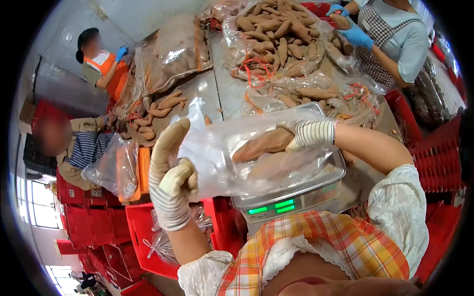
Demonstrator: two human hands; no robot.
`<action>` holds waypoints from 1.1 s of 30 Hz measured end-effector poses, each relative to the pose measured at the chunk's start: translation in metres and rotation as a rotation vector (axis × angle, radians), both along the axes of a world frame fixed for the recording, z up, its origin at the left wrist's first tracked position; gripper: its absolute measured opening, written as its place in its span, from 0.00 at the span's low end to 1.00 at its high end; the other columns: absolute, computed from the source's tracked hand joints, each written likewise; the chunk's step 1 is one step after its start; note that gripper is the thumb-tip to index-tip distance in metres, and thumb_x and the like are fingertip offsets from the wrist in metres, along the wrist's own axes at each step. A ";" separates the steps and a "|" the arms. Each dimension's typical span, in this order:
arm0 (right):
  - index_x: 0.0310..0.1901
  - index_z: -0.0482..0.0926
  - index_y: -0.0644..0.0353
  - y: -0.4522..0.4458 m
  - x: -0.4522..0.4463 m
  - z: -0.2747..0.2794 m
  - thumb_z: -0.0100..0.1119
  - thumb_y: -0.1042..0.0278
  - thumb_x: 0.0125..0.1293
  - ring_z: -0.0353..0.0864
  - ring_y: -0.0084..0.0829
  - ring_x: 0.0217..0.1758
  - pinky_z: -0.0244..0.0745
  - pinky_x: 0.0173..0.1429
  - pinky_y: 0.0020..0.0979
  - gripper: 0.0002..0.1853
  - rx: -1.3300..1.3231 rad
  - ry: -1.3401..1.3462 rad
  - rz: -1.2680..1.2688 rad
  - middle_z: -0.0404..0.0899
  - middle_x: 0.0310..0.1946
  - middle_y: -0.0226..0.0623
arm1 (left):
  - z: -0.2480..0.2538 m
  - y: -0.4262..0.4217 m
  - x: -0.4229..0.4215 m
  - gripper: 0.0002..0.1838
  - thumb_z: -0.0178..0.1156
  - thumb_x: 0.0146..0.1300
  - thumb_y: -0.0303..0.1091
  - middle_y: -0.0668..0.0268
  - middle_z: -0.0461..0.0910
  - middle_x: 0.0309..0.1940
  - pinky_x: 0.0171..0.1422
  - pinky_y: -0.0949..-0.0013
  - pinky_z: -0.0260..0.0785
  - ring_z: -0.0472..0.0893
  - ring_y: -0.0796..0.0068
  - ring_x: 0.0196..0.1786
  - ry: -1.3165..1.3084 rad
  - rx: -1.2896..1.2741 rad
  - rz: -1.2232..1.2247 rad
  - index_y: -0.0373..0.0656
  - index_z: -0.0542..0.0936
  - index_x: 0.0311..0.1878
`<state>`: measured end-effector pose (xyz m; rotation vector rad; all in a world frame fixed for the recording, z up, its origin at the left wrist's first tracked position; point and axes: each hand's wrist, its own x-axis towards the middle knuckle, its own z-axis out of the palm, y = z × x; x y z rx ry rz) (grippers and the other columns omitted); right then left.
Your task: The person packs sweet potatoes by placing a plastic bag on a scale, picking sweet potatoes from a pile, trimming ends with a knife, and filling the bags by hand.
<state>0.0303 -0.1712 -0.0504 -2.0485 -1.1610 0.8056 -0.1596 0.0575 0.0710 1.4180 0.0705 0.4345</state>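
At the centre of the frame we see the sweet potato (pixel 260 145) clasped around one end by the gloved right hand (pixel 310 134), its free end pointing left over the scale (pixel 336 176), probably so that it lies in line with the clear bag (pixel 211 165). Left of centre, the left hand (pixel 173 180), well apart from the right, seems to pinch that film in curled fingers, which would keep the loose plastic spread; blur hides whether the root is inside. The lit readout (pixel 271 206) faces us, presumably for easy reading. Toward the bottom left, the red crate (pixel 134 217) holds crumpled clear plastic (pixel 167 242). At upper centre an open plastic sack (pixel 231 49) brims with roots, while the bulging bag (pixel 178 54) left of it looks full.
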 end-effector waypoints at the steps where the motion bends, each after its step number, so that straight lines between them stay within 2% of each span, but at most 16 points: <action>1: 0.60 0.66 0.65 -0.002 -0.004 0.002 0.68 0.61 0.49 0.70 0.45 0.60 0.67 0.62 0.34 0.36 -0.265 -0.078 -0.010 0.72 0.54 0.54 | -0.004 -0.007 0.010 0.30 0.45 0.51 0.17 0.55 0.71 0.59 0.20 0.83 0.60 0.66 0.88 0.18 0.065 0.059 0.058 0.38 0.67 0.63; 5: 0.63 0.61 0.65 -0.017 -0.007 -0.020 0.63 0.55 0.53 0.66 0.50 0.62 0.61 0.67 0.35 0.38 -0.121 -0.410 0.051 0.69 0.56 0.55 | -0.064 -0.038 0.046 0.25 0.51 0.59 0.22 0.59 0.76 0.52 0.33 0.73 0.71 0.76 0.78 0.30 0.271 0.427 -0.229 0.39 0.67 0.62; 7: 0.60 0.64 0.67 -0.011 -0.007 0.012 0.63 0.57 0.54 0.68 0.50 0.59 0.61 0.66 0.37 0.35 0.010 -0.222 0.194 0.71 0.52 0.53 | -0.122 -0.039 0.073 0.24 0.53 0.61 0.29 0.54 0.75 0.51 0.40 0.64 0.73 0.80 0.63 0.39 0.028 0.700 -0.332 0.39 0.66 0.62; 8: 0.59 0.65 0.66 -0.009 -0.003 0.021 0.62 0.61 0.55 0.71 0.48 0.54 0.65 0.62 0.37 0.31 0.164 -0.190 0.282 0.72 0.49 0.51 | -0.136 -0.038 0.079 0.25 0.53 0.62 0.32 0.51 0.74 0.52 0.44 0.61 0.73 0.80 0.56 0.43 0.071 0.826 -0.334 0.38 0.66 0.62; 9: 0.51 0.74 0.61 -0.006 0.001 0.023 0.61 0.65 0.54 0.77 0.36 0.41 0.72 0.48 0.29 0.21 0.406 -0.263 0.291 0.79 0.37 0.40 | -0.138 -0.041 0.085 0.25 0.52 0.62 0.36 0.47 0.73 0.52 0.48 0.58 0.72 0.79 0.50 0.46 0.111 0.952 -0.333 0.37 0.66 0.62; 10: 0.47 0.76 0.62 -0.011 0.008 0.034 0.62 0.63 0.55 0.77 0.31 0.39 0.72 0.47 0.28 0.19 0.291 0.121 0.166 0.79 0.34 0.36 | -0.133 -0.044 0.088 0.27 0.52 0.62 0.42 0.44 0.71 0.54 0.51 0.57 0.71 0.77 0.46 0.48 0.285 1.043 -0.375 0.38 0.66 0.61; 11: 0.44 0.78 0.62 -0.012 0.014 0.057 0.63 0.62 0.56 0.77 0.27 0.37 0.72 0.46 0.27 0.17 0.178 0.505 0.039 0.79 0.31 0.32 | -0.145 -0.045 0.092 0.27 0.53 0.61 0.43 0.46 0.71 0.55 0.49 0.56 0.72 0.78 0.47 0.46 0.252 1.277 -0.345 0.39 0.66 0.61; 13: 0.40 0.80 0.62 -0.010 0.064 0.032 0.61 0.60 0.59 0.77 0.22 0.32 0.74 0.42 0.27 0.14 0.405 0.626 -0.197 0.80 0.29 0.31 | -0.140 -0.051 0.093 0.27 0.56 0.59 0.40 0.48 0.73 0.55 0.51 0.59 0.72 0.77 0.47 0.49 0.248 1.334 -0.267 0.39 0.68 0.60; 14: 0.38 0.80 0.61 -0.009 0.089 0.026 0.61 0.60 0.58 0.77 0.23 0.31 0.74 0.39 0.27 0.13 0.477 0.536 -0.358 0.81 0.29 0.32 | -0.135 -0.053 0.093 0.27 0.56 0.59 0.40 0.48 0.73 0.55 0.51 0.59 0.72 0.77 0.47 0.49 0.246 1.345 -0.280 0.39 0.68 0.60; 16: 0.48 0.77 0.63 -0.015 0.170 -0.025 0.59 0.55 0.57 0.80 0.34 0.42 0.74 0.48 0.31 0.22 0.359 0.048 -0.552 0.82 0.39 0.44 | -0.128 -0.055 0.097 0.26 0.57 0.58 0.40 0.48 0.73 0.54 0.52 0.59 0.72 0.77 0.49 0.50 0.318 1.287 -0.300 0.39 0.70 0.58; 18: 0.60 0.66 0.68 -0.032 0.236 -0.066 0.56 0.54 0.57 0.78 0.44 0.50 0.71 0.57 0.37 0.33 -0.006 -0.269 -0.738 0.77 0.48 0.54 | -0.130 -0.056 0.097 0.26 0.58 0.57 0.40 0.48 0.74 0.54 0.53 0.60 0.72 0.78 0.50 0.50 0.313 1.286 -0.295 0.39 0.71 0.58; 19: 0.61 0.62 0.69 -0.040 0.258 -0.069 0.54 0.54 0.58 0.76 0.44 0.53 0.69 0.59 0.39 0.34 -0.217 -0.221 -0.785 0.76 0.50 0.54 | -0.130 -0.056 0.097 0.26 0.58 0.56 0.40 0.48 0.74 0.53 0.53 0.60 0.72 0.78 0.50 0.50 0.307 1.273 -0.281 0.39 0.71 0.57; 23: 0.59 0.65 0.63 -0.054 0.300 -0.090 0.52 0.58 0.60 0.70 0.44 0.60 0.65 0.63 0.39 0.28 -0.414 -0.478 -0.882 0.70 0.57 0.48 | -0.127 -0.063 0.101 0.25 0.60 0.53 0.39 0.48 0.76 0.51 0.55 0.62 0.72 0.78 0.52 0.51 0.372 1.218 -0.236 0.37 0.74 0.54; 28: 0.59 0.66 0.59 -0.048 0.330 -0.104 0.48 0.63 0.61 0.64 0.42 0.64 0.62 0.65 0.41 0.24 -0.405 -0.537 -0.873 0.66 0.60 0.44 | -0.138 -0.061 0.099 0.26 0.63 0.51 0.34 0.47 0.75 0.52 0.55 0.63 0.72 0.78 0.53 0.51 0.351 1.148 -0.229 0.36 0.74 0.54; 30: 0.59 0.66 0.59 -0.048 0.338 -0.105 0.48 0.63 0.61 0.64 0.42 0.65 0.62 0.65 0.41 0.24 -0.420 -0.545 -0.868 0.66 0.60 0.44 | -0.146 -0.057 0.099 0.25 0.63 0.50 0.37 0.52 0.77 0.50 0.40 0.66 0.76 0.83 0.57 0.36 0.230 1.228 -0.178 0.41 0.76 0.53; 33: 0.60 0.66 0.59 -0.052 0.344 -0.102 0.49 0.63 0.61 0.63 0.41 0.65 0.62 0.65 0.42 0.25 -0.450 -0.556 -0.853 0.65 0.61 0.43 | -0.140 -0.060 0.100 0.25 0.63 0.50 0.37 0.52 0.77 0.51 0.40 0.66 0.76 0.82 0.58 0.37 0.239 1.229 -0.184 0.41 0.76 0.53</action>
